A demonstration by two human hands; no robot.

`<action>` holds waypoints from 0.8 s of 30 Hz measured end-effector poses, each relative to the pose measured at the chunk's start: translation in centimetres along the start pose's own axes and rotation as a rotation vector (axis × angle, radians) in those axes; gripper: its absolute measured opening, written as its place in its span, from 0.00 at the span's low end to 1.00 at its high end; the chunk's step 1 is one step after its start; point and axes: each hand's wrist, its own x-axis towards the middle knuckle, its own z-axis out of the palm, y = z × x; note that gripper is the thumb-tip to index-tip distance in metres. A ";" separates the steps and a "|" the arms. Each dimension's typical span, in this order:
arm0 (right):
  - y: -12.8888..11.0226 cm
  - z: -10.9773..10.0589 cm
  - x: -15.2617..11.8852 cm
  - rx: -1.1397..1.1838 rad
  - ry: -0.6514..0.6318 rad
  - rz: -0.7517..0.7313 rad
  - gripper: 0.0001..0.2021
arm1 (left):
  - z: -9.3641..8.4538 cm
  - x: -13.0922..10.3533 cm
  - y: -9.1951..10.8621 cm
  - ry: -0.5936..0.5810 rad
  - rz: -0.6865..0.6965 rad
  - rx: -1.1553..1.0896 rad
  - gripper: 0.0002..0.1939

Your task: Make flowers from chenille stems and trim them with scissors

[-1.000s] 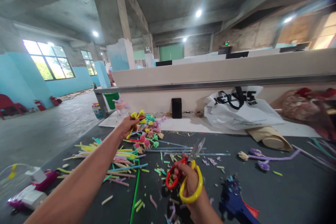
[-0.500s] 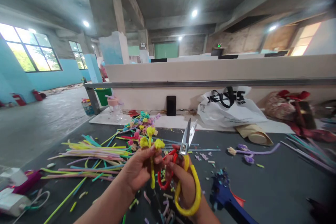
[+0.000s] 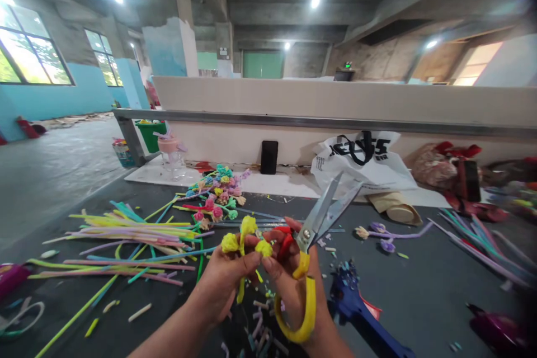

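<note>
My left hand (image 3: 224, 277) is closed around the stem of a yellow pipe-cleaner flower sprig (image 3: 248, 226) with three fuzzy heads. My right hand (image 3: 289, 282) holds scissors (image 3: 315, 224) with one red and one yellow handle loop. Their blades point up and away, spread apart. Thumb and fingertips of the right hand also touch the rightmost yellow head, close beside the left thumb. Below both hands lie short cut pipe-cleaner bits (image 3: 262, 333), partly hidden by the wrists.
Loose pipe cleaners (image 3: 138, 235) spread on the left; finished flowers (image 3: 220, 190) are heaped behind. To the right lie a purple flower sprig (image 3: 388, 233) and a blue glue gun (image 3: 356, 305). A black phone (image 3: 269, 158) and white bag (image 3: 364, 159) stand along the back.
My right hand has moved in against the rightmost yellow head, and the scissors have tilted to the right with blades wider apart. The camera view has shifted slightly.
</note>
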 end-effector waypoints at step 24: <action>-0.3 -0.9 1.6 0.356 -0.076 0.392 0.29 | -2.5 0.9 -0.2 -0.377 -0.196 -0.259 0.13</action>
